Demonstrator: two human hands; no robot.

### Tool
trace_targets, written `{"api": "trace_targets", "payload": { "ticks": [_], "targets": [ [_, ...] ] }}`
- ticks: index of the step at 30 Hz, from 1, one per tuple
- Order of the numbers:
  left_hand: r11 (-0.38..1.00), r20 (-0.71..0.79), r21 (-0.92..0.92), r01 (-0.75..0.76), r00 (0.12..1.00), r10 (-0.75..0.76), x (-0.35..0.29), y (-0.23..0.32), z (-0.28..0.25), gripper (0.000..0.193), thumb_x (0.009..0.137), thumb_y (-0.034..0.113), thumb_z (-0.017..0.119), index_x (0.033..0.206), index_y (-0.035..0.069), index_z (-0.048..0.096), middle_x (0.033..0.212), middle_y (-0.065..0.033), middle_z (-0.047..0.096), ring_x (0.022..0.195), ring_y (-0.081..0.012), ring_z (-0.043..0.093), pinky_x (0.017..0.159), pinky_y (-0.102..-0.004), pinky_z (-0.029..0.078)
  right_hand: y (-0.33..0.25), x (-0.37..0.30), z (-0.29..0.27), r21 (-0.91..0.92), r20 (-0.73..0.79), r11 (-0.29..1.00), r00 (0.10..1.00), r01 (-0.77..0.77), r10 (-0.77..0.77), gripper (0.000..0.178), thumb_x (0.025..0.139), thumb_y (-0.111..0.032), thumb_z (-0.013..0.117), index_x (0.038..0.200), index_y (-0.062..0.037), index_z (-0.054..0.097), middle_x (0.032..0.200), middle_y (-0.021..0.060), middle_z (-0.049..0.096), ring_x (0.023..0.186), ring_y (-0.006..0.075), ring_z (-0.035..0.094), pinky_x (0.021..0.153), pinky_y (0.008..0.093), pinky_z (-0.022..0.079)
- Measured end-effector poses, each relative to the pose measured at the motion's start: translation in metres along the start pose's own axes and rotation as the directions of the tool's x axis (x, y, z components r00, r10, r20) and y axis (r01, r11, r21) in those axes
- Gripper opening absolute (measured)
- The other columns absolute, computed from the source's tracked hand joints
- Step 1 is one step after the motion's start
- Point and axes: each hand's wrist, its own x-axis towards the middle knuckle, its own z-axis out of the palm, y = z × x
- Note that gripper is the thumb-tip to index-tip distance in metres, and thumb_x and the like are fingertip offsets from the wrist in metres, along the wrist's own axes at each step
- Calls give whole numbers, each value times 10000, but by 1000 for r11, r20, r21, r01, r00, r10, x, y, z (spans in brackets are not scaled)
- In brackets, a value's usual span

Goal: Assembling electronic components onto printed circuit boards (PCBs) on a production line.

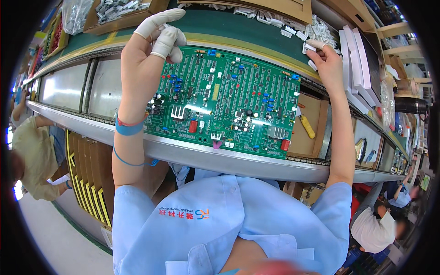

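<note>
Dark green bench top point(220, 26) bears loose white plastic connectors point(321, 32) at its right, where the right hand point(327, 64) pinches one small white block connector point(308, 47) between thumb and forefinger. Left of and below that hand lies the green rectangular circuit board point(229, 98), long axis left to right; the left hand point(146, 50), fingers curled, hangs nearer, over its upper-left corner, any hold unclear.
</note>
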Motion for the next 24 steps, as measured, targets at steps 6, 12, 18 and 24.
{"api": "trace_targets", "payload": {
  "ticks": [6, 12, 18, 24],
  "targets": [
    [995, 28, 101, -9, 1000, 6, -1, -2, -2, 315, 960, 91, 478, 1257, 2, 534, 844, -29, 603, 654, -51, 506, 610, -186, 426, -7, -2, 4, -256, -54, 939, 966, 231, -253, 174, 795, -99, 662, 966, -102, 636, 823, 72, 639, 707, 202, 616, 652, 304, 474],
    [998, 28, 55, 18, 999, -19, 0, 2, 6, 286, 952, 84, 477, 1221, 41, 560, 835, -24, 606, 657, -53, 522, 608, -190, 438, 5, 6, -9, -139, -30, 987, 996, 78, -83, 175, 862, -130, 628, 1033, -96, 625, 891, 73, 671, 805, 189, 635, 703, 299, 476],
    [992, 8, 123, 12, 1000, -14, -3, -2, 6, 259, 909, 110, 539, 1158, 65, 595, 789, -18, 621, 633, -74, 570, 609, -233, 485, 24, 16, 0, -176, 34, 964, 980, 201, -198, 222, 943, -125, 511, 1142, -48, 575, 966, 117, 664, 887, 229, 641, 784, 317, 479],
    [987, -12, 146, -71, 997, 73, -3, 0, 4, 235, 895, 121, 538, 1101, 26, 599, 783, -113, 659, 712, -190, 650, 665, -309, 509, 42, 23, -3, -546, 75, 763, 927, 346, -367, 238, 937, -136, 495, 1146, -54, 576, 1113, 147, 607, 996, 330, 582, 810, 389, 464]
  ]
}}
